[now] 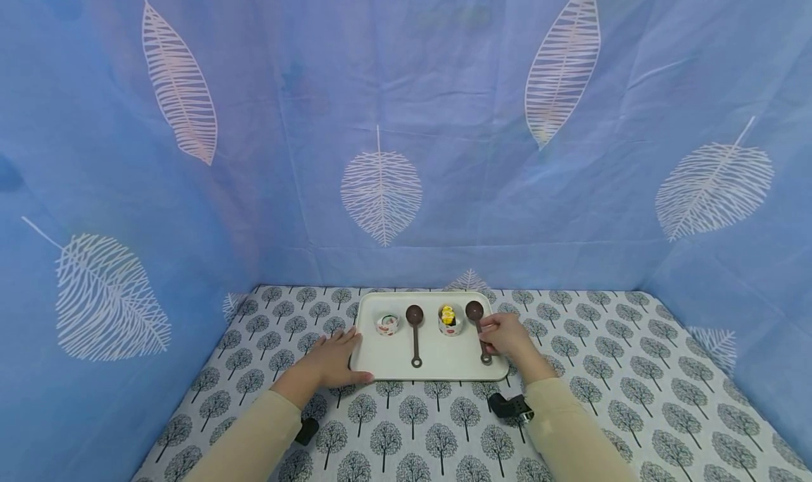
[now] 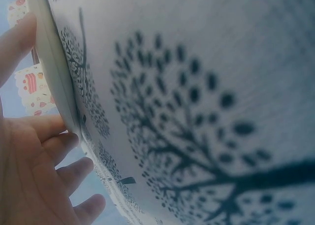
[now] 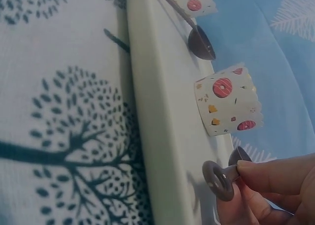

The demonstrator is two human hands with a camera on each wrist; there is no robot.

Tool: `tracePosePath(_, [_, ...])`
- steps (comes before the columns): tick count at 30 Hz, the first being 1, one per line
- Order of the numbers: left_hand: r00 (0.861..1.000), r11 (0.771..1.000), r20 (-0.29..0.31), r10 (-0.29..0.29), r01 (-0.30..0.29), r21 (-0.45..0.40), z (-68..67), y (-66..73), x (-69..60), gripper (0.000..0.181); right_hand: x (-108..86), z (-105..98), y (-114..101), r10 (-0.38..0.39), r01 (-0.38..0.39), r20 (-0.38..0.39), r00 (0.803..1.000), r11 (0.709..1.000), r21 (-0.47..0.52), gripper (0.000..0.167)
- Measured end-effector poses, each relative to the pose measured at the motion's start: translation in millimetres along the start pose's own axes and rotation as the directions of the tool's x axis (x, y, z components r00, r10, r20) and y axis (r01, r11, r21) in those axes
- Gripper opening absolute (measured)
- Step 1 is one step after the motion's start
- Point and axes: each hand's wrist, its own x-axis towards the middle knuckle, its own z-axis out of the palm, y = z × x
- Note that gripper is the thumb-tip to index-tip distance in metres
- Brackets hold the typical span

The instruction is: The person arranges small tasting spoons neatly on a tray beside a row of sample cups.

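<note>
A white tray lies on the table with two paper baking cups and two brown measuring spoons on it. My left hand rests at the tray's left edge, fingers extended, the thumb by the front rim. My right hand pinches the handle of the right measuring spoon between thumb and fingers; its ring end shows in the right wrist view. The other measuring spoon lies mid-tray. One paper cup stands at the left; the right paper cup contains yellow and dark pieces.
A tablecloth printed with trees covers the table. Blue curtains with white leaf prints hang behind and at both sides. Dark straps or devices sit at both wrists.
</note>
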Motion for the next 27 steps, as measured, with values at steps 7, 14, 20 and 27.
tracePosePath(7, [1.000, 1.000, 0.001, 0.002, -0.002, 0.004, -0.6, 1.1, 0.1, 0.100, 0.7, 2.6, -0.2, -0.002, 0.001, -0.015, 1.000, 1.000, -0.028, 0.033])
tracePosePath(14, [1.000, 1.000, 0.000, 0.004, -0.004, 0.013, -0.3, 1.0, 1.0, 0.101, -0.6, 3.3, -1.7, 0.016, -0.018, -0.026, 1.000, 0.998, -0.060, 0.032])
tracePosePath(20, [1.000, 1.000, 0.001, -0.001, 0.001, 0.007, -0.4, 0.6, 1.2, 0.101, -2.3, 4.7, -2.7, 0.009, -0.012, -0.025, 1.000, 0.993, -0.116, 0.033])
tracePosePath(27, [1.000, 1.000, -0.001, -0.004, 0.004, 0.006, -0.1, 0.3, 0.1, 0.101, -2.1, 7.4, -1.8, -0.027, 0.020, -0.034, 0.999, 0.985, -0.174, 0.030])
